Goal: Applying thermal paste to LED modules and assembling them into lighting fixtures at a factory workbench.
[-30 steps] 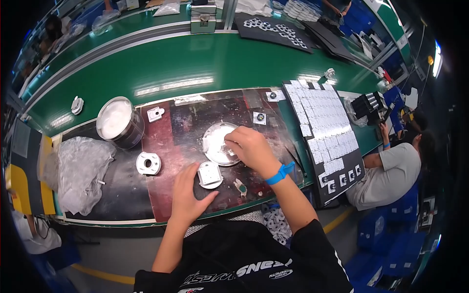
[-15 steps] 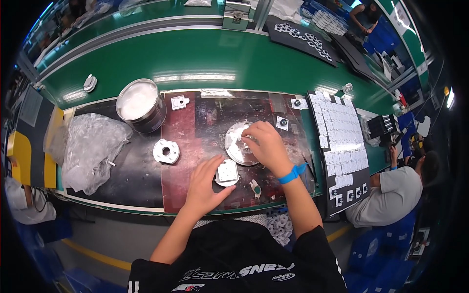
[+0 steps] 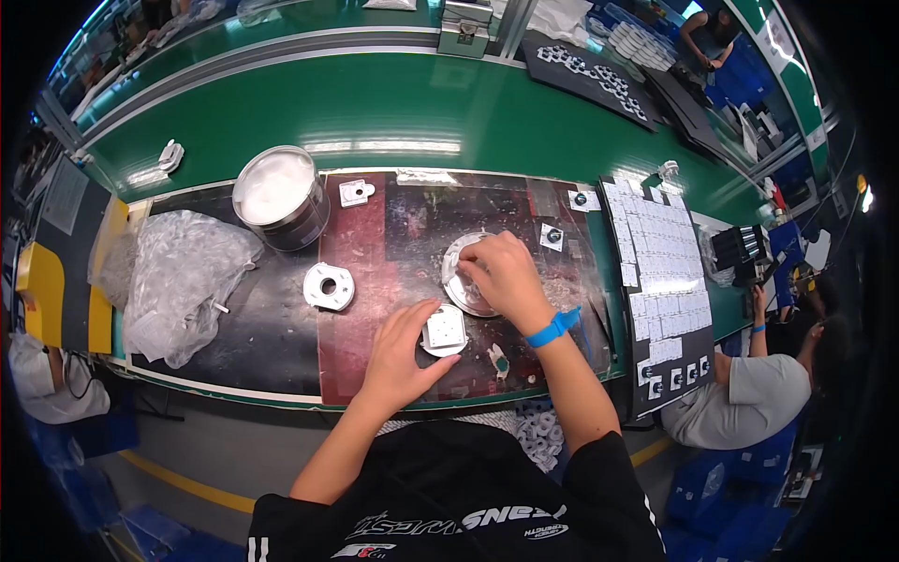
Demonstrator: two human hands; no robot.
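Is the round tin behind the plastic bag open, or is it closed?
Open: inside the rim of the tin, white material shows uncovered. How deep it goes, I cannot tell.

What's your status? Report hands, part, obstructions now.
Left hand gripping white part. Right hand, fingertips together, over round dish. Small green piece nearby, touching neither hand.

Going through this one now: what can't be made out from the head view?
All in the head view:
- Whether the right hand holds anything above the shiny round metal dish: the hand itself blocks it.
- Underside of the white square-topped plastic part: hidden by its top.
- Contents of the crumpled translucent plastic bag: obscured by folds.
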